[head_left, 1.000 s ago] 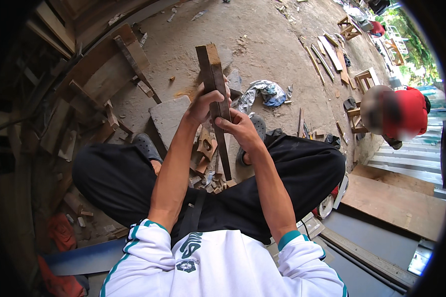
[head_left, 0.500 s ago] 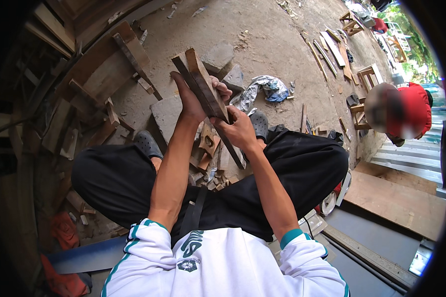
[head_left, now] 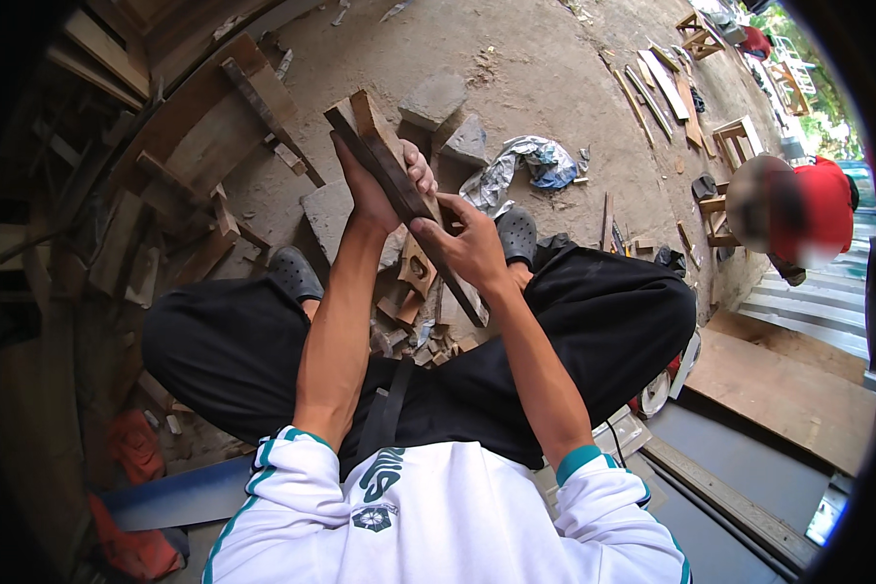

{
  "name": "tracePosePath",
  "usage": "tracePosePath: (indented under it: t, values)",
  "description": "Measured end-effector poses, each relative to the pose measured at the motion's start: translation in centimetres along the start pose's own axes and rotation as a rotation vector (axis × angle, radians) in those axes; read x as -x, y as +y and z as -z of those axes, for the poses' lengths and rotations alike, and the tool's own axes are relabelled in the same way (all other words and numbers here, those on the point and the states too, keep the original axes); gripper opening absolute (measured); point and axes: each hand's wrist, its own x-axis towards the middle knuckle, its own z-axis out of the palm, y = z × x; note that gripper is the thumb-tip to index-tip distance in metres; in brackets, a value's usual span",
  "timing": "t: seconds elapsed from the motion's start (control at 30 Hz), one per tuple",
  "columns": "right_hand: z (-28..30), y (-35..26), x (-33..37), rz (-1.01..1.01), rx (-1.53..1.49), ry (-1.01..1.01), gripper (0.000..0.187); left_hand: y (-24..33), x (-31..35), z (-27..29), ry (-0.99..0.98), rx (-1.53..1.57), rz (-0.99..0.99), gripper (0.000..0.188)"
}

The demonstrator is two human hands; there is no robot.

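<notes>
Wooden piece [head_left: 391,175]: upper end swung leftward since a second ago; slants across upper centre of frame. Left hand [head_left: 368,200]: cupped around upper part. Right hand [head_left: 470,245]: pinching it near the middle.

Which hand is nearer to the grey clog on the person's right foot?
Right. In the picture, the right hand, gripping the wooden piece, is just left of the grey clog; the left hand, higher up the same piece, is farther left.

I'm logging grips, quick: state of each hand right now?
Left hand: holding the wooden piece.
Right hand: holding the same piece, nearer the body.
</notes>
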Motion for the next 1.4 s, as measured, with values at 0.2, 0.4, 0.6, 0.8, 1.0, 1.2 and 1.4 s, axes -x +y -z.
tracePosePath:
  t: [0.2,0.4,0.6,0.8,1.0,1.2,1.4]
  values:
    - [0.4,-1.2,-0.4,-0.079,0.19,-0.086,0.048,-0.5,0.3,0.1,0.131,0.009,0.018,0.094]
    - [0.4,-0.7,-0.7,-0.213,0.218,-0.171,0.047,-0.7,0.4,-0.3,0.301,-0.046,0.08,0.091]
    - [-0.2,-0.4,-0.6,-0.188,0.282,-0.165,0.044,-1.1,0.4,0.2,0.344,-0.031,0.074,0.09]
    - [-1.0,0.5,-0.3,-0.155,0.289,-0.135,0.043,-1.5,0.3,1.3,0.372,-0.024,0.086,0.091]
    - [-2.3,2.0,-0.3,-0.188,0.224,-0.152,0.043,-1.6,0.5,3.2,0.381,-0.071,0.057,0.081]
    - [-1.3,5.2,-1.6,-0.394,-0.291,-0.335,0.042,-1.4,0.5,4.2,0.287,-0.078,0.048,0.069]
    - [-0.3,7.1,-1.4,-0.602,-0.711,-0.463,0.032,-1.9,0.5,3.8,0.196,0.077,0.092,0.074]
